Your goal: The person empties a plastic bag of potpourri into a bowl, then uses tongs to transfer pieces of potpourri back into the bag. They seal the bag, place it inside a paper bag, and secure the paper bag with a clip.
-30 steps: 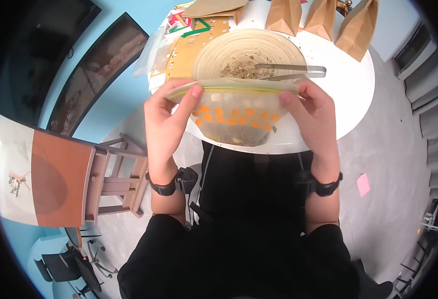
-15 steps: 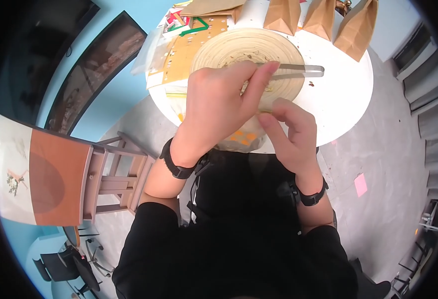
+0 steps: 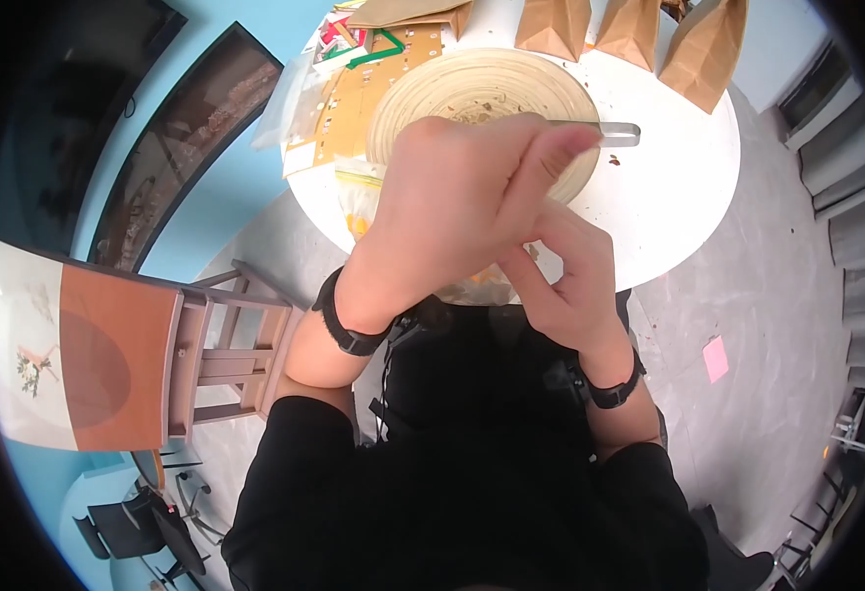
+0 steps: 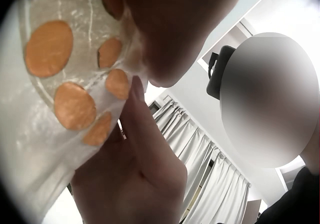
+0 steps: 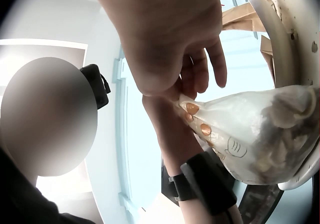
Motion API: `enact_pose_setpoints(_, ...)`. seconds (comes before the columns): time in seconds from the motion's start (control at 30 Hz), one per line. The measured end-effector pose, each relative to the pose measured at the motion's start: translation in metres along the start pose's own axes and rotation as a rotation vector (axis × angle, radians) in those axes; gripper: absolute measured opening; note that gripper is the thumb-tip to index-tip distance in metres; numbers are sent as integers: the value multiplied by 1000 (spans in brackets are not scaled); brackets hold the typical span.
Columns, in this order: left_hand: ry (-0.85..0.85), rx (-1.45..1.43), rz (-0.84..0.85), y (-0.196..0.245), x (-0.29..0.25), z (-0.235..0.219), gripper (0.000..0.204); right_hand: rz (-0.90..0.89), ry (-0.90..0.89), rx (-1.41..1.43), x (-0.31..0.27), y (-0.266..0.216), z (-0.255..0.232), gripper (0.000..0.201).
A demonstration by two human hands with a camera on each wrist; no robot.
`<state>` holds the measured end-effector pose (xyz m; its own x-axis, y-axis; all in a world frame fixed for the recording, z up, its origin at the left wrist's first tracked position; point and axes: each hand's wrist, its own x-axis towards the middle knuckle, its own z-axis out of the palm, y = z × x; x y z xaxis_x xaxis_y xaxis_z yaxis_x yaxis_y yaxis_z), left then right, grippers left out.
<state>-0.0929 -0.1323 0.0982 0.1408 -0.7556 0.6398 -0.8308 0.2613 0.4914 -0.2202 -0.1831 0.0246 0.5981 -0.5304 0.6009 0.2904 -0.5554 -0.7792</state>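
Observation:
A translucent zip bag (image 5: pixel 235 129) with orange spots is held up by its top. Dark and pale dried pieces fill its lower part in the right wrist view. Thumb and finger of my right hand (image 3: pixel 575 281) pinch its upper edge. Crossing over toward the right, my left hand (image 3: pixel 442 212) grips the bag's top close by, its fingertips mostly hidden in the head view. Behind both hands lies a round, ringed wooden bowl (image 3: pixel 403 98) with dried flakes in it. Metal tongs (image 3: pixel 622 129) lie across its right rim, partly covered by the left hand.
Several brown paper bags (image 3: pixel 703 54) stand at the table's far edge. Another piece of clear plastic with a yellow strip (image 3: pixel 359 179) lies left of the bowl, near a yellow-brown board (image 3: pixel 354 113). Crumbs dot the white table (image 3: pixel 669 187).
The bag was held wide between both hands by its top corners. My left hand has since crossed to the right, beside my right hand, and edged farther right over the last half second.

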Motion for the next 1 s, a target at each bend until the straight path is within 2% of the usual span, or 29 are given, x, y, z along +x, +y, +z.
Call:
enact_pose_setpoints(0.2,-99,200,168,3,2,7,22,-66,24,-49,-3,1,1,16)
enact_pose_setpoints(0.3,-107,98,113,0,2,15,24,-108,41,-70,-2,0,1,18)
enact_pose_setpoints(0.4,5,-17,112,2,4,16,28,-128,62,-88,1,-3,-1,16)
enact_pose_setpoints(0.5,9,52,14,3,7,3,41,-118,82,-141,-3,3,-4,11)
enact_pose_setpoints(0.6,-4,44,-61,-3,5,-1,41,-109,89,-129,-2,3,-3,7)
enact_pose_setpoints(0.73,53,-72,-2,-4,3,6,41,-108,120,-8,4,2,0,5)
enact_pose_setpoints(0.8,103,-70,32,-4,4,6,41,-120,144,-50,5,3,1,5)
enact_pose_setpoints(0.9,43,19,21,-9,5,-1,54,-123,189,-90,3,4,-3,5)
enact_pose_setpoints(1.0,-1,-2,27,-19,3,1,55,-112,189,-91,2,4,-2,6)
